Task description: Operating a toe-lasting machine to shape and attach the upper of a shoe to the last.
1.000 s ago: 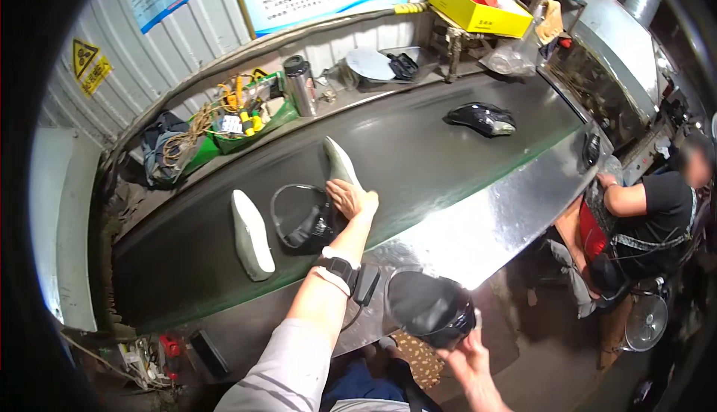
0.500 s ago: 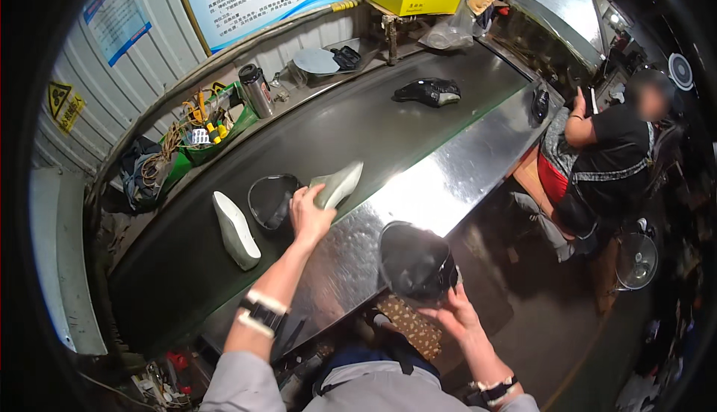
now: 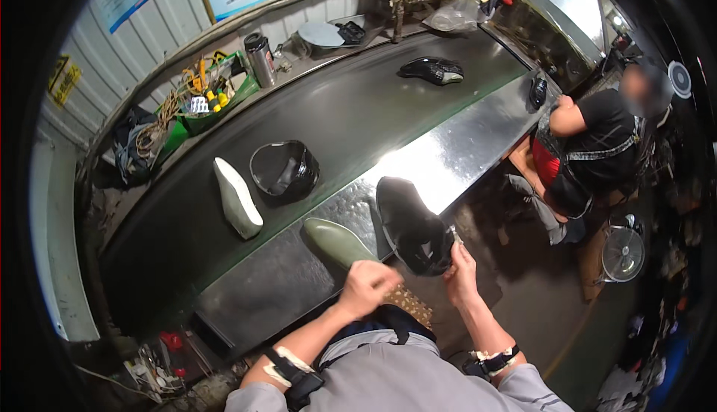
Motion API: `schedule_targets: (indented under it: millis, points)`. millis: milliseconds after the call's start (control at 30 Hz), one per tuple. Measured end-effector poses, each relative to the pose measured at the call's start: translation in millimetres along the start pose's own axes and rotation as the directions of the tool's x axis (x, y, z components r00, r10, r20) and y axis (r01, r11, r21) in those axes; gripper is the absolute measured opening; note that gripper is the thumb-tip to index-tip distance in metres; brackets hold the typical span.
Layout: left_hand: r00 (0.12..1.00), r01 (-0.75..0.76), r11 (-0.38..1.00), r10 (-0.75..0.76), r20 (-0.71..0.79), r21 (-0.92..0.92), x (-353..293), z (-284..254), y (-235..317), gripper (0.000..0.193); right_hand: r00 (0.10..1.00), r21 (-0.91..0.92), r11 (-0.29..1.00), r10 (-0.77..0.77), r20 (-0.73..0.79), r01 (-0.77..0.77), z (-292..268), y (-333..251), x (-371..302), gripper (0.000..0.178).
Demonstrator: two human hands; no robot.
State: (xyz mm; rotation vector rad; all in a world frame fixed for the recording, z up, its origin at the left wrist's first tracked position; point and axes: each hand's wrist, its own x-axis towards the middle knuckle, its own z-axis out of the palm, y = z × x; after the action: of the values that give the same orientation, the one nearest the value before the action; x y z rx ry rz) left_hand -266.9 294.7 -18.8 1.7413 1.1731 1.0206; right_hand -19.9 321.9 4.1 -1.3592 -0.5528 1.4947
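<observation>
My left hand (image 3: 367, 286) is closed around the heel end of a grey-green shoe last (image 3: 334, 240), whose toe points up and left over the metal ledge. A black shoe upper (image 3: 407, 218), with its opening facing up, is pinched at one edge by my right hand (image 3: 461, 276). On the dark belt, a second shoe last (image 3: 237, 197) with a pale sole side lies on its side. Beside it sits another black shoe upper (image 3: 300, 175). Neither of these is touched by my hands.
A metal ledge (image 3: 276, 289) runs along the near side of the dark belt (image 3: 358, 113). Farther along are a black shoe (image 3: 432, 70) and another black shoe piece (image 3: 538, 92). A green tool bin (image 3: 179, 132) and a thermos (image 3: 260, 59) line the wall. A person (image 3: 605, 132) sits at right.
My left hand has lifted the shoe last off the belt and drawn it toward me, its toe now pointing away. My right hand has raised and tilted the black shoe upper.
</observation>
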Motion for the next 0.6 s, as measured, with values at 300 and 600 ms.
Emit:
schedule_targets:
  millis: [300,600]
  points:
    - [0.554,0.593,0.124,-0.780,0.291,-0.796,40,-105,-65,0.030,0.294,-0.334,-0.083,-0.315,0.903,0.939,22,62,-42,0.032]
    - [0.519,0.709,0.705,-0.505,-0.690,0.018,48,-79,-113,0.028,0.423,-0.344,0.247,-0.490,0.762,0.906,47,95,1,0.082]
